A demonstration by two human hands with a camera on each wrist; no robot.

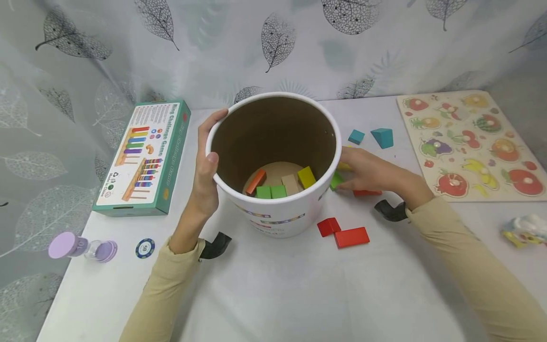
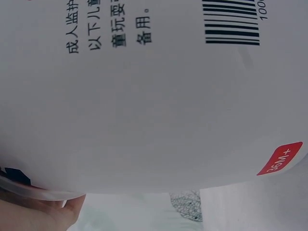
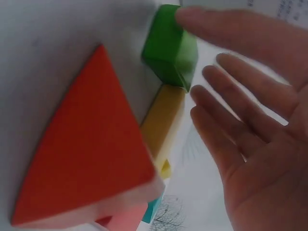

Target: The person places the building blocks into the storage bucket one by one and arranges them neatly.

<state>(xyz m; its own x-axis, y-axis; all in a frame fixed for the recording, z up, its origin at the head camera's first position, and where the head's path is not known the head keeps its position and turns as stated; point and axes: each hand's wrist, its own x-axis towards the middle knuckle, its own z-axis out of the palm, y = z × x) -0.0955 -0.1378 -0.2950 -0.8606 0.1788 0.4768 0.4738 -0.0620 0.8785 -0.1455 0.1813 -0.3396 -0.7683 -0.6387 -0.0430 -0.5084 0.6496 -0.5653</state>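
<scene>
The left hand (image 1: 204, 187) grips a white cylindrical bucket (image 1: 267, 211); right of it, the right hand (image 1: 369, 169), fingers outstretched, is beside a glossy green block (image 3: 171, 45).

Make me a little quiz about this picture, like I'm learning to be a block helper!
1. True or false: the left hand grips the rim of the white bucket.
2. Pick one. In the right wrist view, which block is closest to the tip of the right hand's thumb?
A) the red wedge
B) the green block
C) the teal block
3. Fill in the blank: the game box says "Ring Challenge ____".

Key: 1. True. 2. B, the green block. 3. Game.
</scene>
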